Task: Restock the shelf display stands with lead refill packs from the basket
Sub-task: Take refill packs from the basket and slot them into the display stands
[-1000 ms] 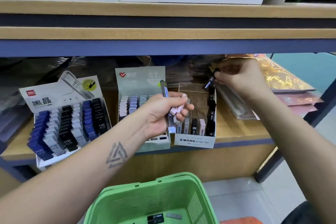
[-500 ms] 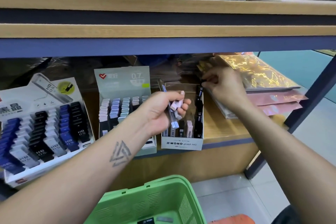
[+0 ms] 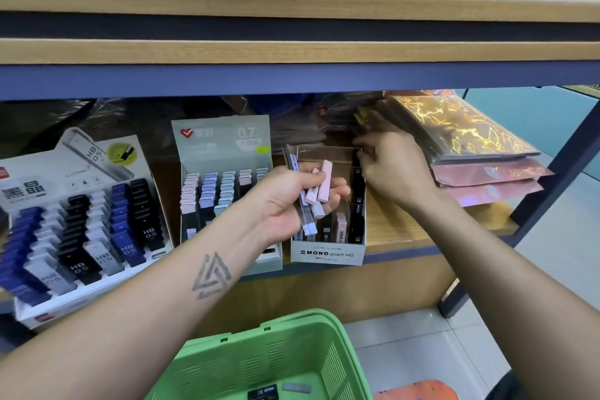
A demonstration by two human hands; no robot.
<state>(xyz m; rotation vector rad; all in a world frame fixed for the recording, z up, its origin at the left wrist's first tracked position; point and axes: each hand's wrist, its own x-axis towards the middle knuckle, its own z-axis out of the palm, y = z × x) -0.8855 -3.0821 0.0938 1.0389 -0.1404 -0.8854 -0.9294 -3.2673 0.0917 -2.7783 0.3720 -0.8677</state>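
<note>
Lead refill packs (image 3: 319, 187), pink, lilac and clear, sit bunched in the left hand (image 3: 292, 201), whose fingers curl round them in front of the MONO graph MG display stand (image 3: 326, 253) on the shelf (image 3: 406, 230). The right hand (image 3: 393, 169) reaches to the stand's back right corner above its black packs (image 3: 358, 204), fingertips bent, though whether they pinch anything cannot be told. Below, a green basket (image 3: 259, 357) holds a few more packs.

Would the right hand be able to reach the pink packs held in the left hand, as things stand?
Probably yes. The right hand sits at the back right corner of the MONO stand, close beside the left hand, whose pink packs stick up uncovered, with nothing between them.
</note>
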